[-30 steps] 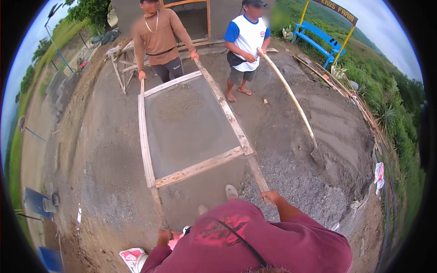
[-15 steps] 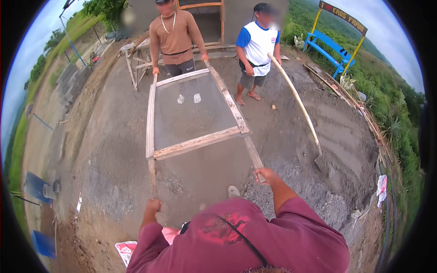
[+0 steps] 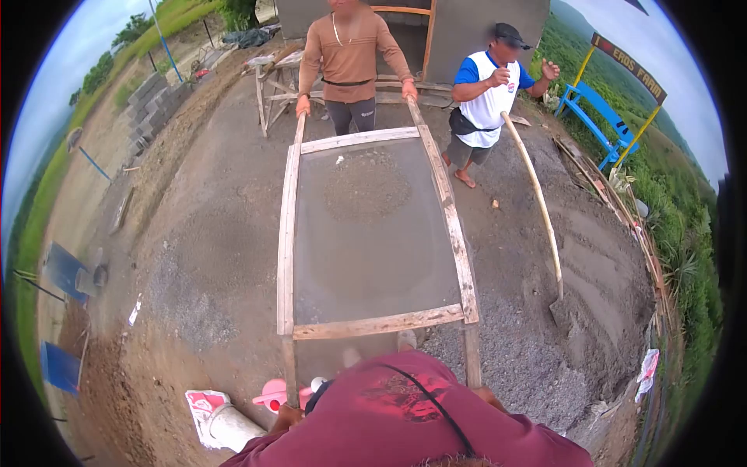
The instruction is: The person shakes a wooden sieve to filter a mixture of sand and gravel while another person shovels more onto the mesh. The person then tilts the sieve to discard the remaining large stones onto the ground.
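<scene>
While the wearer's left hand [image 3: 288, 418] keeps its grip clenched around the near end of the left handle [image 3: 291, 370], the right hand [image 3: 489, 398] grasps the end of the right handle [image 3: 472, 358], though the maroon shirt [image 3: 420, 405] hides a big part of it. Both handles belong to a wooden-framed screen [image 3: 381, 321], which lies at the centre of the clock face. On its upper half is a round patch of grey, grainy material [image 3: 366, 187].

At twelve o'clock, a person in a brown shirt [image 3: 350, 54] holds the two far ends of the frame, one in each hand. Between one and two o'clock, a person in a white and blue shirt [image 3: 498, 97] has both hands raised. The shovel [image 3: 537, 187] stands tilted at three o'clock, with its blade at the sandy heap [image 3: 595, 265]; whether its top touches this person, I cannot tell. Gravel [image 3: 517, 366] is spread between four and five o'clock, beside the right handle. At seven o'clock, near the left hand, are a pale bucket [image 3: 233, 426] and a pink object [image 3: 272, 395].
</scene>
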Demonstrator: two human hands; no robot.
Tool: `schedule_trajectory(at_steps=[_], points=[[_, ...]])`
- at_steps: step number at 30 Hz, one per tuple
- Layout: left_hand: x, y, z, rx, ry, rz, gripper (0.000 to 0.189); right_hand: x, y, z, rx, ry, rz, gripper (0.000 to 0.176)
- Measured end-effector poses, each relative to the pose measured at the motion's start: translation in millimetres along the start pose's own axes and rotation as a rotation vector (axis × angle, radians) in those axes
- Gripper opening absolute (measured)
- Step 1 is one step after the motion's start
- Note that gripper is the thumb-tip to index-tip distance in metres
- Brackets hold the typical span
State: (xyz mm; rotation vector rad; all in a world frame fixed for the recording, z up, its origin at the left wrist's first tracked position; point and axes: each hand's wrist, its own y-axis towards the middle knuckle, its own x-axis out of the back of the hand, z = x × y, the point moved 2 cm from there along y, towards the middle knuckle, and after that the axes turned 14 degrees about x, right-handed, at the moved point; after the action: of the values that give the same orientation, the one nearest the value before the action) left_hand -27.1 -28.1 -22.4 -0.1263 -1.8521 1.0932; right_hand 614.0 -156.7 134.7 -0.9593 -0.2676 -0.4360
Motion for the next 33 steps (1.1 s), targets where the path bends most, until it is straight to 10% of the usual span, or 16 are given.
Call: schedule_trajectory(at_steps=[4, 5, 9, 12, 17, 20, 24, 26, 28, 33], points=[[-18, -41, 41, 0.151, -0.176, -0.012, 0.041, -5, 41, -53, 0.086, -0.213, 0.066, 0.026], [-13, -29, 29, -0.132, -0.055, 0.071, 0.038, -7, 56, -58, 0.108, -0.198, 0.093, 0.027], [54, -20, -67, 0.170, -0.111, 0.210, 0.024, -18, 139, -61, 0.223, 0.097, 0.251, 0.032], [86, 92, -154, 0.110, -0.186, 0.104, 0.019, -17, 157, 97, 0.125, 0.320, 0.222, 0.015], [212, 71, -303, -0.003, -0.444, 0.079, 0.014, 35, 144, 297, 0.222, 0.187, 0.160, 0.022], [182, 76, -288, -0.024, -0.507, 0.055, 0.014, 37, 156, 275, 0.205, 0.221, 0.181, 0.022], [74, 67, -160, 0.064, -0.375, 0.099, 0.019, 3, 162, 96, 0.194, 0.386, 0.188, 0.024], [33, 53, -72, -0.354, 0.198, 0.049, 0.015, -11, 132, 8, 0.115, 0.405, 0.165, 0.028], [44, -50, -74, 0.121, -0.261, 0.111, 0.013, -11, 77, -26, -0.006, 0.278, 0.126, 0.019], [23, -24, -31, 0.191, -0.186, 0.104, 0.013, -18, 72, -38, 0.027, -0.013, 0.097, 0.024]])
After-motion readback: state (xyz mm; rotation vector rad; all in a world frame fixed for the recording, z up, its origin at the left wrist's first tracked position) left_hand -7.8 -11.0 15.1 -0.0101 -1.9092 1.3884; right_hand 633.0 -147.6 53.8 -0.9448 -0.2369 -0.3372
